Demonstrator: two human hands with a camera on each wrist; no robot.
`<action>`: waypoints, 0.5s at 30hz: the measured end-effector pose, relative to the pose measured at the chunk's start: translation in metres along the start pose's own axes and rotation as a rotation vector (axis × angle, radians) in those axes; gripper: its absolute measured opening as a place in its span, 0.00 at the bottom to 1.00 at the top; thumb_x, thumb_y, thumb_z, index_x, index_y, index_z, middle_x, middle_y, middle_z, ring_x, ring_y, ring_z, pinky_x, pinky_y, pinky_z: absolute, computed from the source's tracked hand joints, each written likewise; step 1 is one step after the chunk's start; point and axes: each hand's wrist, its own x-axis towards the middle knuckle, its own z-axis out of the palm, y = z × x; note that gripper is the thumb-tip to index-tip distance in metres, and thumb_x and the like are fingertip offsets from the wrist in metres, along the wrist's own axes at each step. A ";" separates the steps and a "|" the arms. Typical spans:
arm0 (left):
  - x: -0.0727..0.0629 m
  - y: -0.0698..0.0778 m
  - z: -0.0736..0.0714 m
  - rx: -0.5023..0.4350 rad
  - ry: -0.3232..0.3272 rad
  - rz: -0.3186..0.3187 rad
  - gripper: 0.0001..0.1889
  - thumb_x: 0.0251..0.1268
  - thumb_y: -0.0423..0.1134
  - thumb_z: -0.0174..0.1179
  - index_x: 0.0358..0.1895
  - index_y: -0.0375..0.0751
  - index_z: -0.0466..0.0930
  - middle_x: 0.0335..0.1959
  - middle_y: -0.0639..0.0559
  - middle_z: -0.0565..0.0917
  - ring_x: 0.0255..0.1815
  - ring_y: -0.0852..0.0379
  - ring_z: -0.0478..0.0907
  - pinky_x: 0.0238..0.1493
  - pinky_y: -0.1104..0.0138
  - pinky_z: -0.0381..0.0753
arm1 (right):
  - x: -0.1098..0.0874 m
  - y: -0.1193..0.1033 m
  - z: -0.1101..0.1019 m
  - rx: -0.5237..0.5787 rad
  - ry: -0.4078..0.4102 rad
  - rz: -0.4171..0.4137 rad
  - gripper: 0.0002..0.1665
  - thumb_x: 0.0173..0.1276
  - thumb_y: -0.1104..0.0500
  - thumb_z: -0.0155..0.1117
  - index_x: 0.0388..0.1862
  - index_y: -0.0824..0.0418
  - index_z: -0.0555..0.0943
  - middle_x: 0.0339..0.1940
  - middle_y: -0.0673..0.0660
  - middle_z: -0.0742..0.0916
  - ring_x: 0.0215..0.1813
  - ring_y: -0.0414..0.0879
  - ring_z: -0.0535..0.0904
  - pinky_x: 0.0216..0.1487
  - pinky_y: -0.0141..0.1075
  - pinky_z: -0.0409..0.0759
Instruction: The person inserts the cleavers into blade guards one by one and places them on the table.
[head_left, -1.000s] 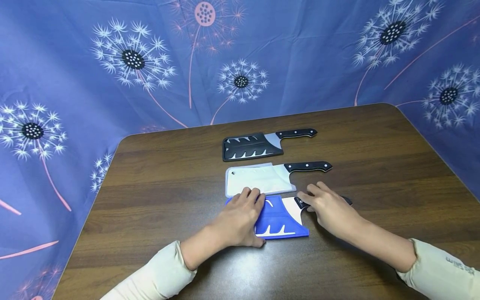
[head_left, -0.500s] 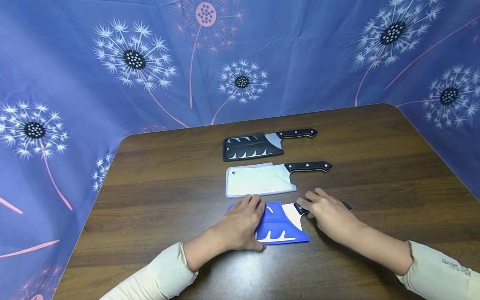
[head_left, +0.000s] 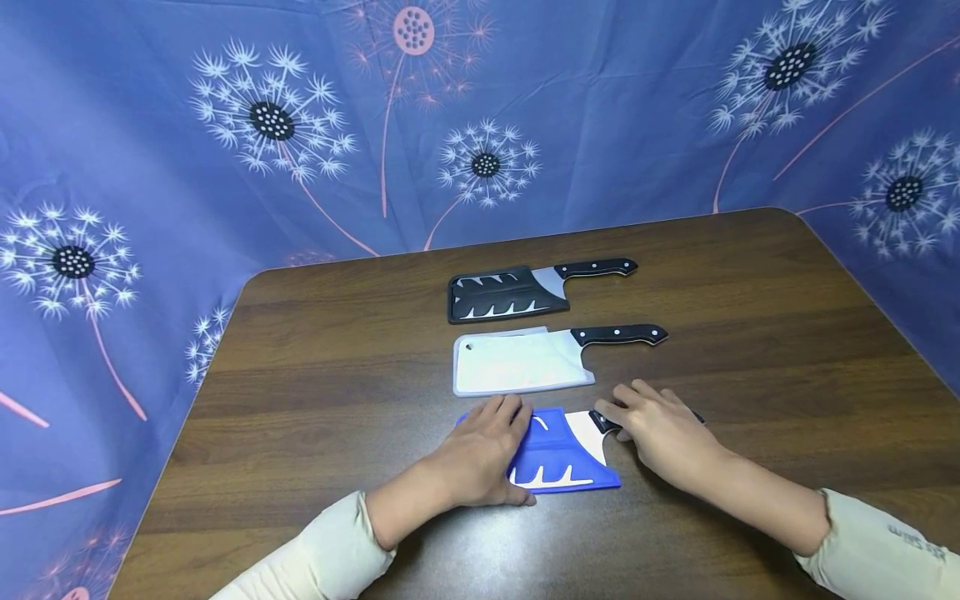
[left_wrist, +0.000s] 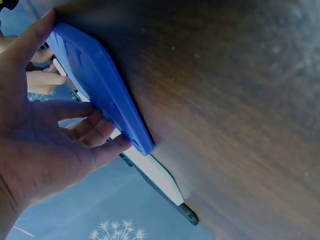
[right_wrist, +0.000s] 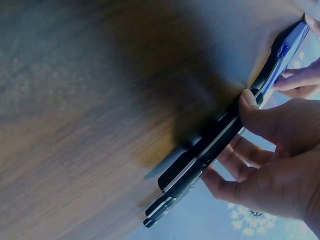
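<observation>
A cleaver with its blade in a blue guard [head_left: 551, 454] lies flat on the table, and both hands are on it. My left hand [head_left: 480, 458] spans the guard, its thumb at the near edge and fingers at the far edge. In the left wrist view the same grip shows along the blue guard [left_wrist: 95, 70]. My right hand [head_left: 660, 429] pinches the black handle [head_left: 602, 422] near the blade; the palm hides much of it. The right wrist view has the thumb on one side of the handle [right_wrist: 175, 175], fingers on the other.
Just beyond lies a second cleaver in a pale, translucent guard [head_left: 517, 362]. Farther back is a third in a black guard [head_left: 506, 296]. All handles point right. Behind the brown wooden table [head_left: 300, 333] hangs a blue dandelion-print cloth [head_left: 600, 158].
Both hands have drawn the blue-guarded cleaver a little toward the person, widening the gap to the pale-guarded one. Most of that shift came in the first half second. The grips look the same.
</observation>
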 end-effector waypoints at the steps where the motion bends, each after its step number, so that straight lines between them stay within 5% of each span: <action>1: -0.001 -0.001 0.000 -0.008 -0.001 -0.001 0.58 0.39 0.69 0.70 0.71 0.36 0.61 0.60 0.49 0.68 0.62 0.52 0.64 0.68 0.56 0.62 | 0.000 0.001 0.000 0.006 0.004 -0.007 0.25 0.50 0.68 0.75 0.50 0.59 0.84 0.39 0.55 0.81 0.42 0.50 0.77 0.35 0.48 0.80; 9: -0.008 -0.003 0.001 -0.085 -0.032 -0.022 0.59 0.41 0.71 0.66 0.75 0.39 0.55 0.69 0.46 0.63 0.69 0.50 0.59 0.71 0.53 0.56 | -0.008 0.012 -0.006 0.103 -0.041 0.000 0.27 0.57 0.59 0.73 0.57 0.58 0.81 0.45 0.54 0.81 0.47 0.49 0.76 0.45 0.58 0.77; 12: -0.013 -0.006 -0.003 -0.139 0.002 -0.056 0.55 0.47 0.71 0.63 0.74 0.41 0.56 0.70 0.46 0.63 0.71 0.48 0.59 0.70 0.50 0.56 | -0.015 0.024 -0.014 0.159 0.062 0.027 0.27 0.56 0.61 0.72 0.58 0.61 0.81 0.49 0.58 0.82 0.51 0.53 0.77 0.49 0.59 0.73; 15: -0.022 -0.017 -0.010 -0.179 0.136 -0.121 0.45 0.56 0.65 0.61 0.73 0.42 0.61 0.69 0.46 0.66 0.71 0.46 0.61 0.70 0.49 0.57 | -0.026 0.046 -0.022 0.173 0.245 0.084 0.27 0.52 0.66 0.72 0.54 0.63 0.82 0.50 0.63 0.83 0.53 0.60 0.76 0.52 0.59 0.68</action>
